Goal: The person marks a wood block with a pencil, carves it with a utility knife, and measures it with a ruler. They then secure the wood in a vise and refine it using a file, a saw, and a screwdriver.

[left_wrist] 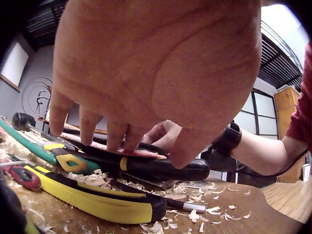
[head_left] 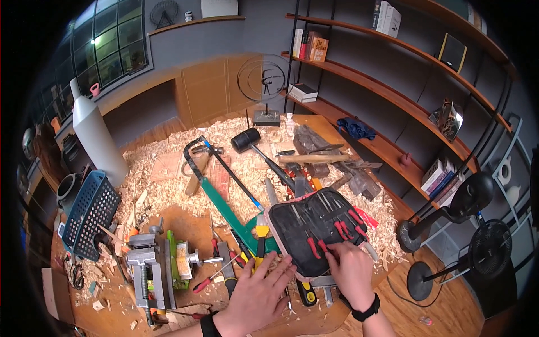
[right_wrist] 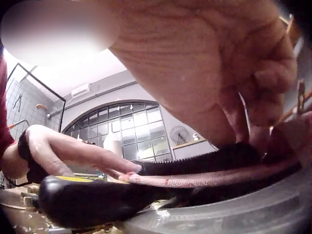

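A zip case (head_left: pixel 283 219), black inside with pink edging, lies spread open on the workbench. Small needle files with red handles (head_left: pixel 341 229) sit in its loops. My right hand (head_left: pixel 352 272) is over the near edge of the case, fingers curled, thumb and fingertips pinching at a red-handled needle file (head_left: pixel 321 245). My left hand (head_left: pixel 258 292) lies with fingers spread and fairly straight, fingertips at the near left edge of the case. Below the left palm are a yellow-and-black utility knife (left_wrist: pixel 97 197) and a black tool handle (left_wrist: pixel 165 168).
A green hacksaw (head_left: pixel 222 208) and a black mallet (head_left: pixel 245 140) lie on wood shavings beyond. A bench vise (head_left: pixel 149 264) stands at left near a blue basket (head_left: pixel 90 213). Screwdrivers and a yellow-handled brush (head_left: pixel 261 231) crowd the middle. Black fans (head_left: pixel 488 247) stand at right.
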Tool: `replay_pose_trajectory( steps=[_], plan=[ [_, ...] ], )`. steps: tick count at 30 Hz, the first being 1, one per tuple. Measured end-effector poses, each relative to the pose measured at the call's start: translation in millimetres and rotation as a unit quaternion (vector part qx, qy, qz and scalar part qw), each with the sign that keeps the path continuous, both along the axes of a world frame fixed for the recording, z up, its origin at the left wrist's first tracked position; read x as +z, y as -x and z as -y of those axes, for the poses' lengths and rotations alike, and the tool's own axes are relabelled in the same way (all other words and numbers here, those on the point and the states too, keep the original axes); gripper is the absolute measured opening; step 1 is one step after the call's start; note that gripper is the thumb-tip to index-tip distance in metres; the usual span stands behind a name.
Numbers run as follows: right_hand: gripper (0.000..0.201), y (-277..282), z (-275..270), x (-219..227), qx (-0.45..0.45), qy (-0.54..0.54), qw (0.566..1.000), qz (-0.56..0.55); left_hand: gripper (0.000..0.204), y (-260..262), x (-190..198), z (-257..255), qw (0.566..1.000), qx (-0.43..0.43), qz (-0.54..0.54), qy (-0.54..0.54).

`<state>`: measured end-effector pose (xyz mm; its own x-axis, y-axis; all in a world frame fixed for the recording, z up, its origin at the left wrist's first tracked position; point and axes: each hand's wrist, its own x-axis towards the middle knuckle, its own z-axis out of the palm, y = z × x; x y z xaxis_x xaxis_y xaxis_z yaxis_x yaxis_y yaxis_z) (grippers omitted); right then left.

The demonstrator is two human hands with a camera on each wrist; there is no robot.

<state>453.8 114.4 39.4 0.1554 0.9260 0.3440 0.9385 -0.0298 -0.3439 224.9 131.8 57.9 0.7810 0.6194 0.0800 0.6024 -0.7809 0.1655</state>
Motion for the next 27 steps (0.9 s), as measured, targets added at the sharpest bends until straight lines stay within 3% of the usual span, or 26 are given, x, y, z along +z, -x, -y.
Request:
replay_pose_trajectory(
  steps=[5, 7, 9, 11, 12, 14, 15, 16, 17, 19, 20, 21, 27],
  plan=[
    [0.014, 6, 52, 16, -0.062, -0.043, 0.995, 0.059, 0.066, 3, -8, -2, 1.000, 0.008, 0.011, -0.007],
    [0.014, 5, 74, 27, -0.117, -0.009, 0.992, -0.048, 0.065, 2, -8, -2, 1.000, 0.004, 0.013, -0.007],
    [0.017, 4, 90, 34, -0.072, -0.063, 0.990, -0.107, 0.063, 0, -8, -2, 0.999, 0.010, 0.037, 0.000],
    [0.031, 16, 107, 36, -0.014, 0.039, 0.916, -0.398, 0.059, -3, -3, -2, 0.997, 0.001, 0.080, 0.012],
    [0.027, 27, 109, 25, -0.016, 0.007, 0.864, -0.504, 0.055, -4, 1, -2, 0.992, -0.002, 0.122, 0.026],
    [0.022, 41, 109, 30, -0.008, 0.033, 0.798, -0.602, 0.051, -4, 11, -1, 0.986, 0.002, 0.163, 0.033],
    [0.022, 48, 109, 32, 0.004, 0.040, 0.768, -0.639, 0.043, -3, 18, 0, 0.959, -0.013, 0.256, 0.118],
    [0.022, 54, 109, 30, 0.013, 0.041, 0.768, -0.639, 0.036, 1, 25, 1, 0.917, -0.027, 0.344, 0.200],
    [0.024, 60, 111, 26, 0.029, 0.055, 0.743, -0.667, 0.036, 6, 32, 4, 0.918, -0.021, 0.346, 0.192],
    [0.025, 73, 111, 25, 0.056, 0.074, 0.715, -0.693, 0.025, 20, 45, 11, 0.838, -0.034, 0.419, 0.349],
    [0.026, 81, 111, 27, 0.087, 0.092, 0.689, -0.714, 0.020, 26, 52, 17, 0.821, -0.016, 0.439, 0.364],
    [0.027, 89, 111, 28, 0.117, 0.111, 0.660, -0.734, 0.020, 34, 55, 22, 0.824, -0.009, 0.440, 0.355],
    [0.026, 128, 112, 34, 0.177, 0.154, 0.640, -0.732, 0.016, 85, 66, 44, 0.810, 0.029, 0.483, 0.331]
  ],
)
